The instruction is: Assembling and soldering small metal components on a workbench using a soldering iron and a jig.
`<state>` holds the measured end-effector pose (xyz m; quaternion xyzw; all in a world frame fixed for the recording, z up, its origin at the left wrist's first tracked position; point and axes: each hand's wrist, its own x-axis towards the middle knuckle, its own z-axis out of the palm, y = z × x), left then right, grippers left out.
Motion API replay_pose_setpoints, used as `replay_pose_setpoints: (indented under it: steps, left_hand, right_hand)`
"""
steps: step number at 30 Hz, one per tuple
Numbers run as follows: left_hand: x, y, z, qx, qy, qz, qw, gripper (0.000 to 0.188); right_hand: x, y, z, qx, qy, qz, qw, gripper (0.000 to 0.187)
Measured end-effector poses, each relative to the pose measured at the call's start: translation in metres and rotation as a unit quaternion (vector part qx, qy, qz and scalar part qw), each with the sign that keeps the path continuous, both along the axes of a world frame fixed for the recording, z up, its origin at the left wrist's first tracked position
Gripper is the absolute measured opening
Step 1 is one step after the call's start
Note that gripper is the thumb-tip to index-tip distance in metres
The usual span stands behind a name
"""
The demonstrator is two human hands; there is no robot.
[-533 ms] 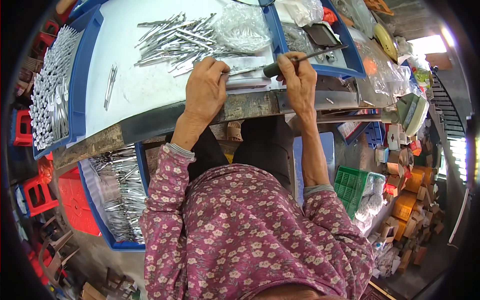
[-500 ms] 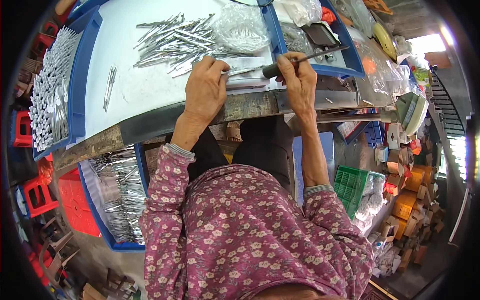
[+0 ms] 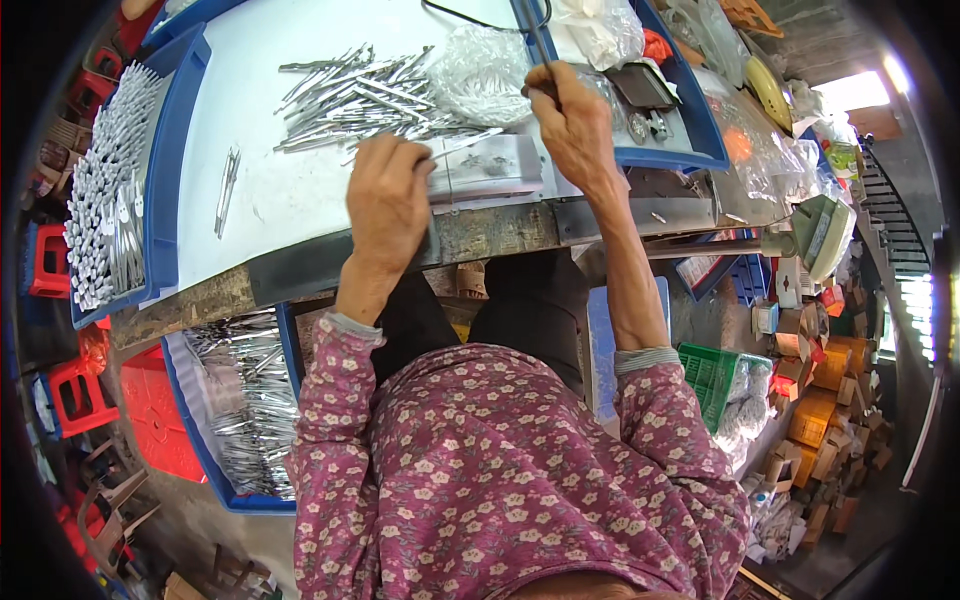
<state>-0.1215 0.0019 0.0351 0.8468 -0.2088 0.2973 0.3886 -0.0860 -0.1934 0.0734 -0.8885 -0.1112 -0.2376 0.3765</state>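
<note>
In the upper centre of the frame, over a white-covered workbench [image 3: 270, 190], two bare hands are at work. The left hand [image 3: 385, 200] is bent at the knuckles, its thumb and fingertips drawn together on the near end of a slim silvery rod [image 3: 475, 141]. That rod slants up to the right, just above a flat metal block [image 3: 500, 172] near the bench's front edge.

Right of centre, the right hand [image 3: 575, 128] has its fingers clamped round a screwdriver-like tool [image 3: 537, 38], whose dark shaft points to the top edge of the frame; the grip is mostly hidden by the hand, and the tip cannot be made out. The two hands are apart.

Above the left hand lies a loose pile of slim metal pieces [image 3: 350, 105], with a crumpled clear plastic bag [image 3: 482, 75] touching its right side. A few more metal pieces [image 3: 228, 190] lie separately, left of the pile.

At the upper left, a blue tray [image 3: 180, 165] holds packed rods with whitish ends [image 3: 110, 150]. Toward the upper right, another blue tray [image 3: 665, 159] contains plastic wrapping and a dark shallow dish [image 3: 643, 86]. At the lower left, below bench level, a third blue tray [image 3: 262, 505] is filled with silvery pieces [image 3: 250, 400].
</note>
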Motion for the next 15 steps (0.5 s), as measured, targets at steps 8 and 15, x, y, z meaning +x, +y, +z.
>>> replay_pose_setpoints:
  steps: [8,15]
  left_hand:
    - [-0.014,0.075,-0.006,-0.005,0.033,0.122,0.992,0.006]
    - [-0.024,0.125,-0.017,0.022,0.064,0.232,0.97,0.005]
  right_hand:
    - [0.055,0.007,-0.039,-0.228,0.092,-0.012,0.969,0.013]
    - [0.058,0.011,-0.04,-0.268,0.104,0.032,0.957,0.016]
